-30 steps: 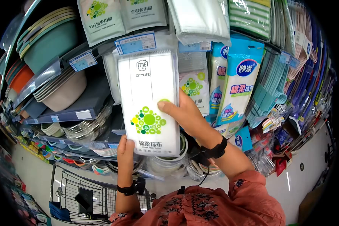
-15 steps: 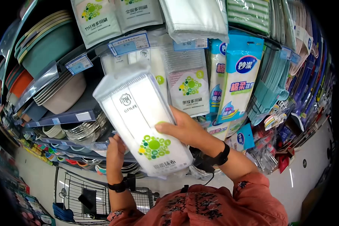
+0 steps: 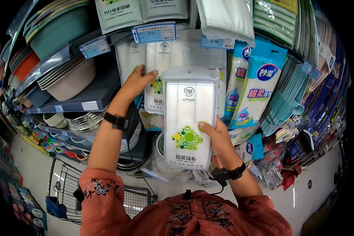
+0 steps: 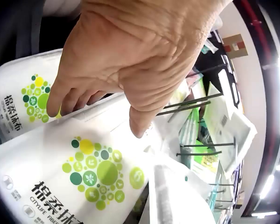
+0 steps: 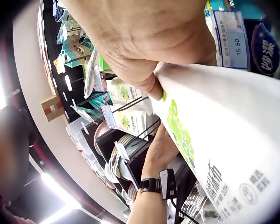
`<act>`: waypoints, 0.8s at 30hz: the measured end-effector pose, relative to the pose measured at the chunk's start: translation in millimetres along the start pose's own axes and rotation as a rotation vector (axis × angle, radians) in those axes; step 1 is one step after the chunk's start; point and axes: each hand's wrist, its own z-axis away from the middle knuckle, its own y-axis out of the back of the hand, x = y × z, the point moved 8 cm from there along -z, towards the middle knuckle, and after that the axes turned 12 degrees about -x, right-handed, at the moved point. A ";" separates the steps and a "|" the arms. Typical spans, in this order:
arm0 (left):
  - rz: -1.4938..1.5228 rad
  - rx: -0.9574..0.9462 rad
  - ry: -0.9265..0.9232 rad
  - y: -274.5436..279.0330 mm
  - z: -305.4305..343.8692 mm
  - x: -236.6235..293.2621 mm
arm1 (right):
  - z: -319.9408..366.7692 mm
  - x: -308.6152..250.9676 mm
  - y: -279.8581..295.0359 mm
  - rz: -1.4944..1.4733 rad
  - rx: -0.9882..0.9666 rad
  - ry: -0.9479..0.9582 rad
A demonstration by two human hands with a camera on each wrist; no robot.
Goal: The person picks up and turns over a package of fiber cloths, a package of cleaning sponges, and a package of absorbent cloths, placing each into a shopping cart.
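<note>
My right hand [image 3: 220, 141] grips a white pack of cleaning cloths [image 3: 188, 114] printed CITYLIFE, with green and yellow dots. The thumb lies across its front near the right edge; the other fingers are mostly hidden behind it. Up at the rack, my left hand [image 3: 137, 83] is at the left edge of a matching hanging pack [image 3: 153, 55]. In the left wrist view its thumb [image 4: 139, 123] rests on that pack's front, while the fingers [image 4: 60, 95] go behind the edge, between it and another CITYLIFE pack [image 4: 21, 95].
Blue cloth packs [image 3: 259, 78] hang at the right, with price tags [image 3: 154, 33] above the hanging packs. Stacked basins [image 3: 69, 78] fill shelves at the left. Below stands a wire shopping cart [image 3: 137, 196]. A cable [image 3: 135, 157] hangs from the left wrist strap.
My right hand has tilted the pack, then brought it upright and to the right. My left hand has left that pack's lower corner and moved up to the hanging pack.
</note>
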 end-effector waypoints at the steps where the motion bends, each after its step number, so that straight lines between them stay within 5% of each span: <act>1: 0.056 -0.032 0.028 -3.4 -2.5 1.3 | 3.6 -1.1 2.3 -0.011 0.016 0.002; 24: 0.372 -0.227 0.050 -16.6 -8.2 -12.7 | 27.9 -8.6 10.6 -0.065 0.068 -0.008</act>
